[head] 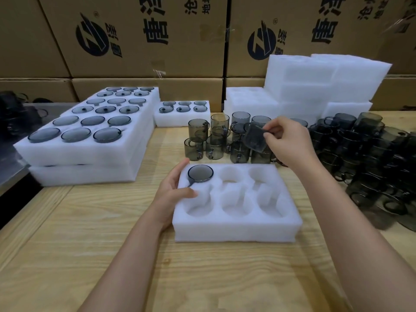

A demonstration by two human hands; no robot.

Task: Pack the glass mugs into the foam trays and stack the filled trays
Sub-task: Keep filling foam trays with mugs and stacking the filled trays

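Note:
A white foam tray point(234, 230) with six round pockets lies on the wooden table in front of me. One smoky glass mug point(200, 173) sits in its far-left pocket. My left hand point(173, 192) grips the tray's left edge, thumb on top near that mug's handle. My right hand point(288, 143) holds another smoky mug point(255, 138) tilted in the air, pinched by its handle, above a cluster of loose mugs point(216, 140) just behind the tray.
Filled trays point(90, 154) stand stacked at the left, a smaller filled tray point(182, 119) behind them. Empty foam trays point(315, 86) are piled at the back right. A dark heap of mugs point(371, 158) covers the right side. Cardboard boxes wall the back.

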